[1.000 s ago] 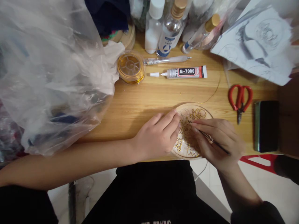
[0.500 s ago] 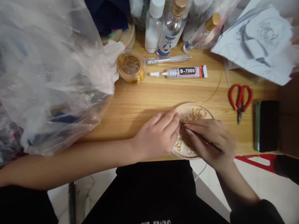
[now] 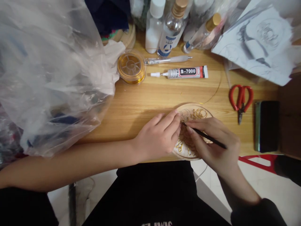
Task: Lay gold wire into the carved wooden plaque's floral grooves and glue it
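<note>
A round pale wooden-rimmed disc lies at the table's front edge, with curled gold wire shapes and drawn lines on its face. My left hand rests palm down over the disc's left side, fingers stretched out and fingertips on its surface. My right hand is closed around slim dark tweezers, held like a pen and slanting down. Their tip meets the disc close to my left fingertips. Whatever lies at the tip is too small to make out.
Beyond the disc lie a B-7000 glue tube, a pen and a gold wire spool. Red-handled cutters and a phone lie right. Bottles stand behind; plastic bags fill the left.
The right hand has turned slightly, and the back end of the tweezers has swung a little up and right. The left hand stays in place on the disc.
</note>
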`<state>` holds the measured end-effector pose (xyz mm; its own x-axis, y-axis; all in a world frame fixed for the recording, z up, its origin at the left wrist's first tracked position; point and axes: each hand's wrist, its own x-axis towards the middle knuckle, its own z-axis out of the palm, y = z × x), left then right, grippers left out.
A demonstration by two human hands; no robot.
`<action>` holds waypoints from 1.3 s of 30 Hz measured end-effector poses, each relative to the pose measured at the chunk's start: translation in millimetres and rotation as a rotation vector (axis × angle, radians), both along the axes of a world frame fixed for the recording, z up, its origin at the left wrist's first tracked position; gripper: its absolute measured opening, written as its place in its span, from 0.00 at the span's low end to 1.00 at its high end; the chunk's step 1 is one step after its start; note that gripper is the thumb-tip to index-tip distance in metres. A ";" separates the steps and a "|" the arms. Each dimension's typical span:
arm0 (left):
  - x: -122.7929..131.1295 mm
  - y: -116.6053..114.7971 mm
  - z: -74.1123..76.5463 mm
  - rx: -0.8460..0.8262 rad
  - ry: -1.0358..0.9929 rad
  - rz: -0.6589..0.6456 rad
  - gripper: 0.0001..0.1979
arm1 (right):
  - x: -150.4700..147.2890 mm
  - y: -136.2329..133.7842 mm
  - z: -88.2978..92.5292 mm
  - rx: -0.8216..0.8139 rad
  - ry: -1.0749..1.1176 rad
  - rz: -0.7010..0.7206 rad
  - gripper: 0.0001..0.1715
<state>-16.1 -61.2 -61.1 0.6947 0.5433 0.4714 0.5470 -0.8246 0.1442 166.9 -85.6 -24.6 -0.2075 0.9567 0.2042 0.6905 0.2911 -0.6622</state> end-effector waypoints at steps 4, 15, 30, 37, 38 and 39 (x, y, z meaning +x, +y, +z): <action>0.1 0.4 0.2 0.001 -0.003 -0.002 0.10 | 0.3 -0.4 -1.9 0.000 0.029 -0.013 0.11; 0.1 1.4 0.9 0.002 0.000 -0.005 0.09 | 6.8 4.8 -11.6 -0.032 0.194 -0.017 0.12; -0.1 2.8 2.4 0.002 -0.005 -0.025 0.10 | 7.3 3.4 -16.7 -0.073 0.298 -0.078 0.15; -0.4 2.6 2.9 -0.017 0.015 -0.027 0.10 | 7.2 3.4 -17.3 -0.076 0.311 -0.091 0.14; -0.5 2.5 3.1 -0.017 0.018 -0.026 0.10 | 7.2 3.4 -17.6 -0.075 0.310 -0.093 0.14; -0.6 2.4 3.2 -0.015 0.019 -0.025 0.10 | 7.2 3.3 -17.9 -0.073 0.309 -0.096 0.14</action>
